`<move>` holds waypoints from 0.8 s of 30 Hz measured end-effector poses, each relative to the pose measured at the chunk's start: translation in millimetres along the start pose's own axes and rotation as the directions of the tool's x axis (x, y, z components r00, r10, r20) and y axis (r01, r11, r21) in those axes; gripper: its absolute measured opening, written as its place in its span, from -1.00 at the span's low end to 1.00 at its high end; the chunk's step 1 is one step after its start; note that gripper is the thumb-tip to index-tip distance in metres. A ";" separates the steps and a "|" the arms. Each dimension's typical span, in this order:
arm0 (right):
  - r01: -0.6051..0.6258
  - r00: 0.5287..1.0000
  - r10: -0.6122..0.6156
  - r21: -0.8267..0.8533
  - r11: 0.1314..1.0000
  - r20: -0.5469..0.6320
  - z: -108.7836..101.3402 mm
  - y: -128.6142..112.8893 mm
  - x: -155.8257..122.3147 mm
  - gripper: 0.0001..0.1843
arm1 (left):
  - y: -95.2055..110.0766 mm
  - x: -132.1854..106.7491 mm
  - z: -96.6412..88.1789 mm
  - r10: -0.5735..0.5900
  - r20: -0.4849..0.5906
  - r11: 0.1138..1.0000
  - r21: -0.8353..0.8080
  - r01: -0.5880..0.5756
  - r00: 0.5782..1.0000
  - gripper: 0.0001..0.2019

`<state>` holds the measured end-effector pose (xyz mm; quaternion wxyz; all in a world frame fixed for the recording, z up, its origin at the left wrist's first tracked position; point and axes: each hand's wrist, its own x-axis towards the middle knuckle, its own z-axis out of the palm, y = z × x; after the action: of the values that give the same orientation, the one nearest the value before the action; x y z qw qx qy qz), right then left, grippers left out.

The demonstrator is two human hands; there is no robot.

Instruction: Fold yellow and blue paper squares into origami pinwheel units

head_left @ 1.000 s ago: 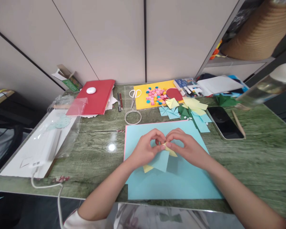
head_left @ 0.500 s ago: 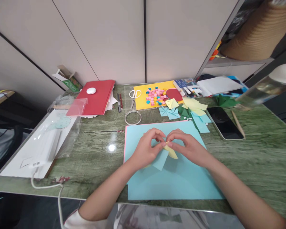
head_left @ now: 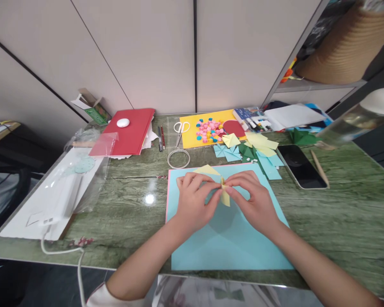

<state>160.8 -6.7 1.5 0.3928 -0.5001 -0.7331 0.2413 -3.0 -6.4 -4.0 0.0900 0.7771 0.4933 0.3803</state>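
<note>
Right of and below the frame's centre, we are pinching a small, folded yellow paper piece (head_left: 225, 199) between left hand (head_left: 196, 199) and right hand (head_left: 253, 200), about equally near, its long axis running up the frame.

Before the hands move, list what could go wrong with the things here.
The small yellow paper, pinched by the left hand and right hand, might crease or tear if they pull unevenly. The small colored pieces lie loose over the yellow sheet, so a bump could scatter them. The bottle stands near the phone and might hit it if knocked over.
</note>
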 end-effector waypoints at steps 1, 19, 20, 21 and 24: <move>0.010 1.000 -0.010 -0.011 1.000 0.002 0.3 0.0 -0.3 -0.91 | -0.1 0.0 -0.2 0.002 0.006 1.000 -0.007 -0.002 1.000 -0.89; 0.093 0.996 -0.091 -0.072 0.993 0.023 2.1 3.9 -1.4 -0.90 | 2.3 0.4 -1.6 -0.004 0.052 0.997 -0.075 0.008 0.999 -0.89; 0.096 0.995 -0.094 -0.071 0.993 0.024 2.3 3.8 -1.3 -0.90 | 2.1 0.4 -1.4 -0.007 0.053 0.997 -0.079 0.011 0.999 -0.89; 0.099 0.995 -0.097 -0.071 0.993 0.025 2.6 3.8 -1.3 -0.90 | 2.0 0.5 -1.2 -0.008 0.055 0.997 -0.082 0.012 0.998 -0.90; 0.102 0.995 -0.099 -0.085 0.991 0.032 3.3 4.6 -1.3 -0.89 | 1.6 0.5 -0.6 -0.009 0.055 0.996 -0.086 0.013 0.998 -0.90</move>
<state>160.8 -6.0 -4.3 0.3723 -0.4757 -0.7725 0.1959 -2.2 -7.0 -2.5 0.1392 0.7798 0.4780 0.3796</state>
